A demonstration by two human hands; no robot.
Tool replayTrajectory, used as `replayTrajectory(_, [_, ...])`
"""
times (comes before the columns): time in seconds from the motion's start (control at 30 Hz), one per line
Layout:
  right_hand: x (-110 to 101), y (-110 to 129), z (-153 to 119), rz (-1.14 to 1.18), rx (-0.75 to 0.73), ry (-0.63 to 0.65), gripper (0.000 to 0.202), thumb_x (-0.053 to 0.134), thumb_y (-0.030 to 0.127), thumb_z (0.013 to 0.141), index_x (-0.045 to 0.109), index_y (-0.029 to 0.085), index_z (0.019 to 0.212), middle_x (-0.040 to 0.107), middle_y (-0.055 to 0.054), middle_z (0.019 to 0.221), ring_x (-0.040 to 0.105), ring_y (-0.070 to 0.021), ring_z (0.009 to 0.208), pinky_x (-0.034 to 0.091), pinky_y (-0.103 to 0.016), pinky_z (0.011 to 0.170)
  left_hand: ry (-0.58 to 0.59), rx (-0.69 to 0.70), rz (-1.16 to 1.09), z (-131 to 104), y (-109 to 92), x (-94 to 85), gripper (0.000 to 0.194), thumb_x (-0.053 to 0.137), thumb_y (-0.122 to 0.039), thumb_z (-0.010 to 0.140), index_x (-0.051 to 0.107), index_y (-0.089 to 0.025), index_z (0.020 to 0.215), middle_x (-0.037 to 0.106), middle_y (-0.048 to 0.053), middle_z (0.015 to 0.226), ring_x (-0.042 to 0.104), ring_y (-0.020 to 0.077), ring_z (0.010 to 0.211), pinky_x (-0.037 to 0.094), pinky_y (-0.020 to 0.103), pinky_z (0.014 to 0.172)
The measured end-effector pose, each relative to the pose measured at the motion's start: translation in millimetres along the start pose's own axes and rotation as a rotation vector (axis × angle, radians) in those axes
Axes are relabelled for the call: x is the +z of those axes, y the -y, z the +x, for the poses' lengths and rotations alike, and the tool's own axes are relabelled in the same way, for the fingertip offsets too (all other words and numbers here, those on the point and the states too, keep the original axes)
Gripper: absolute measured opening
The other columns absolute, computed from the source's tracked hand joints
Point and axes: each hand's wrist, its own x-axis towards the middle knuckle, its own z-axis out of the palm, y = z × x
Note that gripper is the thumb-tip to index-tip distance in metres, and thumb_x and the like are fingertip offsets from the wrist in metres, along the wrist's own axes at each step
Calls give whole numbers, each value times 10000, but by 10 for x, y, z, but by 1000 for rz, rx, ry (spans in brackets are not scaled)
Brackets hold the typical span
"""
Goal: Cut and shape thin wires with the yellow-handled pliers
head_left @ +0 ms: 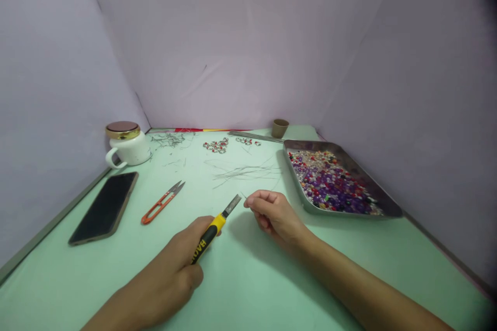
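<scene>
My left hand [176, 264] is wrapped round a black and yellow utility knife [209, 235], its metal end pointing up and to the right. Thumb and forefinger of my right hand [272, 212] pinch a thin wire [243, 195] just right of the knife's tip; a small gap shows between tip and fingers. Loose thin wires [248, 171] lie on the green table beyond both hands. Farther back are small rings with red beads [216, 146].
On the left are a black phone [104, 207], orange thread snips [159, 208] and a white lidded mug [131, 149]. A metal tray [353, 213] of mixed beads stands at right. Behind are a small brown cup [279, 128] and tangled wire pieces [171, 139].
</scene>
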Motion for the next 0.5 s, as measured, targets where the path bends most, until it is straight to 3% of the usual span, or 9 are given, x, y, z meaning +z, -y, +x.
replayTrajectory(0.2, [25,1,-7,-24,28,39,185,626,308,618,565,138,575,382,82,365,289,-29,279,173,-161,274,-9,10,14,-13,-12,20,546,333,-8,563,426,-226,1055,500,1,1035,438,183,923,328,272,851])
replayTrajectory(0.5, [2,-23,-19,-84,-3,55,201,613,336,650,558,150,598,382,86,377,304,-35,285,197,-166,286,-87,17,142,48,141,112,340,298,3,553,424,-199,796,512,-18,777,469,149,737,360,235,657])
